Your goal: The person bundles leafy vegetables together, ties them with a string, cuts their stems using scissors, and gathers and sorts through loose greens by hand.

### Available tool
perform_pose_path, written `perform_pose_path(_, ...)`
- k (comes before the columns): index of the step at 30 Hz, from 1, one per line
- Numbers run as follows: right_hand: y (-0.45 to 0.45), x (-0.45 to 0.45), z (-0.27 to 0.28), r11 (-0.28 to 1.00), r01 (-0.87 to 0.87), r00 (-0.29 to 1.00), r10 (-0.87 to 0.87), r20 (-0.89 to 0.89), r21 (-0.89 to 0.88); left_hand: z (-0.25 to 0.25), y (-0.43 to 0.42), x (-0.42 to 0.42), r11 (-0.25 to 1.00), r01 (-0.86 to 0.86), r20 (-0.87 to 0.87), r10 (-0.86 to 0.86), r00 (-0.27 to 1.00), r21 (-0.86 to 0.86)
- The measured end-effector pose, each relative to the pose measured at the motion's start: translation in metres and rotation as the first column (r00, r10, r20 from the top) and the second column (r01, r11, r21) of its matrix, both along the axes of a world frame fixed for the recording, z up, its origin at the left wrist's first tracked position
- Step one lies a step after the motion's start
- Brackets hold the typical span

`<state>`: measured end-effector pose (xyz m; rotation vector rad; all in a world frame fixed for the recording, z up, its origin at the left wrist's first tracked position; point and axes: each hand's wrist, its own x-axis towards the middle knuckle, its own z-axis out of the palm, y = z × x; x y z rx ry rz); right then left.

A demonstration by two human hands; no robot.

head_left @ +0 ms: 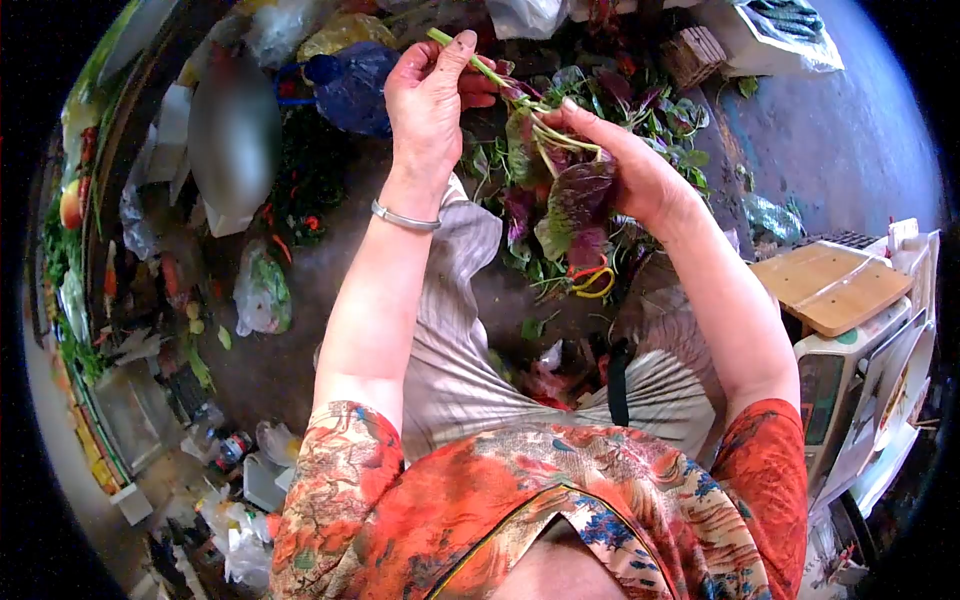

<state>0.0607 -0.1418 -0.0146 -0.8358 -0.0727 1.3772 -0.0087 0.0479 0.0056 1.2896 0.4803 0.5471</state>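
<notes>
My left hand, with a metal bangle on the wrist, pinches the pale green stem end of a leafy vegetable between thumb and fingers. My right hand is closed around a small bunch of purple-and-green amaranth, thumb on top of the pale stems. Its leaves hang down below the fingers. Under and behind the bunch lies a pile of the same loose greens. Red and yellow loops, perhaps scissor handles, show just below the hanging leaves.
A dark blue plastic bag lies beyond my left hand. At the upper right stands a white box with green vegetables. A wooden board rests on a stand to the right. Bagged greens and scraps litter the floor at left.
</notes>
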Motion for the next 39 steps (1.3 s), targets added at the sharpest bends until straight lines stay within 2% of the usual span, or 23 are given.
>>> perform_pose_path(1, 0.001, 0.001, 0.001, 1.000, 0.000, 1.000, 0.000, -0.002, -0.002, 0.000, -0.001, 0.000, 1.000, 0.002, -0.004, -0.002, 1.000, 0.023)
perform_pose_path(3, 0.002, 0.002, 0.002, 0.996, 0.048, 0.968, -0.028, 0.249, -0.077, 0.000, -0.005, 0.001, 1.000, 0.028, -0.004, -0.028, 1.000, 0.010)
perform_pose_path(4, 0.003, 0.003, -0.003, 0.989, 0.091, 0.951, -0.051, 0.304, -0.119, -0.001, -0.007, 0.002, 0.998, 0.055, -0.003, -0.055, 0.998, -0.003)
perform_pose_path(5, 0.005, 0.002, -0.008, 0.981, 0.166, 0.895, -0.108, 0.434, -0.098, -0.002, -0.009, 0.002, 0.998, 0.058, -0.009, -0.058, 0.998, -0.009)
perform_pose_path(7, 0.003, 0.005, -0.003, 0.976, 0.185, 0.763, -0.070, 0.643, -0.113, -0.006, -0.013, 0.003, 0.997, 0.064, 0.034, -0.065, 0.997, 0.032)
perform_pose_path(9, 0.002, 0.008, -0.008, 0.982, 0.156, 0.807, -0.067, 0.587, -0.103, -0.007, -0.015, 0.004, 0.997, 0.066, 0.041, -0.068, 0.997, 0.044)
perform_pose_path(11, 0.001, 0.010, -0.008, 0.989, 0.078, 0.768, 0.021, 0.640, -0.126, -0.008, -0.017, 0.005, 0.995, 0.080, 0.040, -0.082, 0.996, 0.059)
perform_pose_path(15, 0.000, 0.012, -0.011, 0.988, 0.013, 0.768, 0.089, 0.634, -0.154, -0.009, -0.023, 0.006, 0.994, 0.081, 0.027, -0.083, 0.996, 0.068)
perform_pose_path(20, 0.001, 0.012, -0.011, 0.983, 0.082, 0.783, 0.038, 0.621, -0.163, -0.007, -0.027, 0.006, 0.994, 0.073, 0.034, -0.076, 0.997, 0.081)
perform_pose_path(22, 0.001, 0.009, -0.002, 0.951, 0.211, 0.746, -0.007, 0.666, -0.226, -0.007, -0.030, 0.005, 0.994, 0.068, 0.023, -0.070, 0.997, 0.086)
perform_pose_path(25, 0.004, 0.015, -0.011, 0.964, 0.194, 0.746, -0.024, 0.665, -0.183, -0.008, -0.033, 0.006, 0.989, 0.051, 0.047, -0.057, 0.997, 0.136)
perform_pose_path(26, 0.003, 0.010, -0.012, 0.941, 0.281, 0.765, -0.101, 0.636, -0.189, -0.009, -0.032, 0.006, 0.991, 0.019, 0.058, -0.027, 0.998, 0.133)
perform_pose_path(29, -0.007, 0.018, -0.019, 0.917, 0.345, 0.778, -0.160, 0.607, -0.199, -0.001, -0.017, 0.005, 0.984, -0.078, 0.123, 0.059, 0.991, 0.160)
perform_pose_path(31, -0.010, 0.023, -0.008, 0.957, 0.273, 0.693, -0.126, 0.710, -0.096, -0.003, 0.000, 0.003, 0.985, -0.088, 0.192, 0.059, 0.980, 0.147)
perform_pose_path(33, -0.017, 0.019, 0.008, 1.000, -0.022, 0.662, 0.025, 0.749, -0.015, -0.004, 0.007, 0.001, 0.986, -0.101, 0.178, 0.076, 0.981, 0.133)
perform_pose_path(34, -0.020, 0.014, 0.016, 0.976, -0.215, 0.662, 0.174, 0.729, -0.037, -0.003, 0.008, 0.001, 0.985, -0.118, 0.166, 0.096, 0.981, 0.125)
perform_pose_path(35, -0.022, 0.007, 0.017, 0.923, -0.380, 0.555, 0.274, 0.785, -0.053, -0.002, 0.009, 0.001, 0.985, -0.131, 0.152, 0.112, 0.982, 0.117)
perform_pose_path(37, -0.026, 0.001, 0.025, 0.835, -0.468, 0.395, 0.490, 0.777, -0.289, -0.002, 0.016, -0.001, 0.985, -0.129, 0.146, 0.112, 0.983, 0.112)
perform_pose_path(39, -0.023, 0.010, 0.011, 0.945, -0.279, 0.329, 0.263, 0.907, -0.173, -0.002, 0.021, -0.004, 0.986, -0.134, 0.139, 0.119, 0.983, 0.099)
